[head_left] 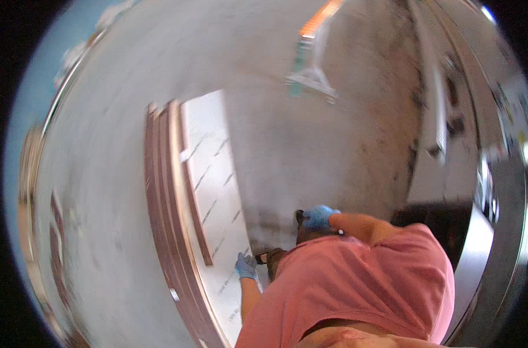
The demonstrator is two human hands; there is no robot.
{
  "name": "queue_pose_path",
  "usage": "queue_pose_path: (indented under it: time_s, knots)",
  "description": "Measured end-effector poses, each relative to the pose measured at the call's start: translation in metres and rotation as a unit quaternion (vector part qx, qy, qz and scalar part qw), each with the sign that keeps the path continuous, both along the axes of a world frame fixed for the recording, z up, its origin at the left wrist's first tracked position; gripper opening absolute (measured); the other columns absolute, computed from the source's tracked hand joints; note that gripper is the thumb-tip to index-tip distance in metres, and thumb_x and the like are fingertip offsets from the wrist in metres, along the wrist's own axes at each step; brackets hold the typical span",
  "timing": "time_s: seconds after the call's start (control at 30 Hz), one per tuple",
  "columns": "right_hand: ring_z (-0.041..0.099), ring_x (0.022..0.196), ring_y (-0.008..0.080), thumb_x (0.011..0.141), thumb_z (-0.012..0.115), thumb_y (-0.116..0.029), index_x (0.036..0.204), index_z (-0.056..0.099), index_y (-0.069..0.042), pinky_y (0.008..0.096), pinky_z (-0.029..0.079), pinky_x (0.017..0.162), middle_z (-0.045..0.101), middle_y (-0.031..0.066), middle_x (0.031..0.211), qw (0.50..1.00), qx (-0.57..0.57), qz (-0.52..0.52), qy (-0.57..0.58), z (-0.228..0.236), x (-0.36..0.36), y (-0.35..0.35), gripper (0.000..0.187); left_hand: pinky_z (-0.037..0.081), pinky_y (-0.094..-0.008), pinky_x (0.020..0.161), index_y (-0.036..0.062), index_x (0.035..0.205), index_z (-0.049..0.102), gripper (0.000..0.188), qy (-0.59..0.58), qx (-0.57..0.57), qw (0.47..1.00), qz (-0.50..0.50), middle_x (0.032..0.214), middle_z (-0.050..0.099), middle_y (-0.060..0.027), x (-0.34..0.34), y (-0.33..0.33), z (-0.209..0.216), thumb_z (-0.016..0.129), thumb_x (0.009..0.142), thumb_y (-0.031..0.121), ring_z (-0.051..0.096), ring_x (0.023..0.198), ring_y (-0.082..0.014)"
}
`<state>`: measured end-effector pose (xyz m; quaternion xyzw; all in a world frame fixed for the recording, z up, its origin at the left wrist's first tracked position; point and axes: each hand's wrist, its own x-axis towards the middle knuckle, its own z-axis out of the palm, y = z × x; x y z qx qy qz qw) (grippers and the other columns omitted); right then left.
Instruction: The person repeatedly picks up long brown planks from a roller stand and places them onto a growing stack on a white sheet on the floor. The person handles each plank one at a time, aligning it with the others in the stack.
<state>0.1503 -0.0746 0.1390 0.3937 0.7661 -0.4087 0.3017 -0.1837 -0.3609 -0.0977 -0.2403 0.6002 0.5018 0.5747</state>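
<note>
My left hand (246, 266), in a blue glove, is over the right edge of a long white panel (214, 174) with rows of printed marks. Its fingers look apart with nothing in them; whether it touches the panel I cannot tell. In front of my body is my right hand (319, 217), also blue-gloved, with its fingers smeared by motion. A dark shoe (300, 218) shows right beside it. Along the panel's left side lie several long brown boards (168, 203), and a narrow brown strip (197, 214) rests on the white surface.
A cart-like frame (313, 78) with an orange top stands on the grey concrete floor (316, 156) ahead. To the right, a long pale bar (439, 116) lies near a dark-stained strip of floor. More brown pieces (58, 243) are at the far left.
</note>
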Motion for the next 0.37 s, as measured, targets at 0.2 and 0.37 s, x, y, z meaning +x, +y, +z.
queue_pose_path:
  time_s: [0.2,0.37]
  knots:
    - [0.071,0.111,0.0406,0.096,0.061,-0.053,0.120,0.073,-0.002,0.0535,0.052,0.101,0.075,0.0226,0.116,0.904,0.166,-0.388,0.073,-0.057,0.204,0.106,0.058,0.034,-0.0490,0.123,0.0059,0.163,0.025,0.081,-0.052,0.043,0.973,-0.222,0.164,0.036,-0.0194,0.127,0.185,0.047,0.054,0.104,0.053,0.039,0.149,-0.0393]
    - [0.072,0.111,0.0381,0.092,0.062,-0.059,0.120,0.076,-0.006,0.0497,0.053,0.098,0.074,0.0243,0.115,0.753,0.160,-0.632,0.093,-0.066,0.317,0.098,0.061,0.032,-0.0509,0.125,0.0066,0.163,0.026,0.080,-0.002,0.002,0.917,-0.398,0.166,0.034,-0.0158,0.159,0.286,0.091,0.054,0.104,0.053,0.036,0.150,-0.0406]
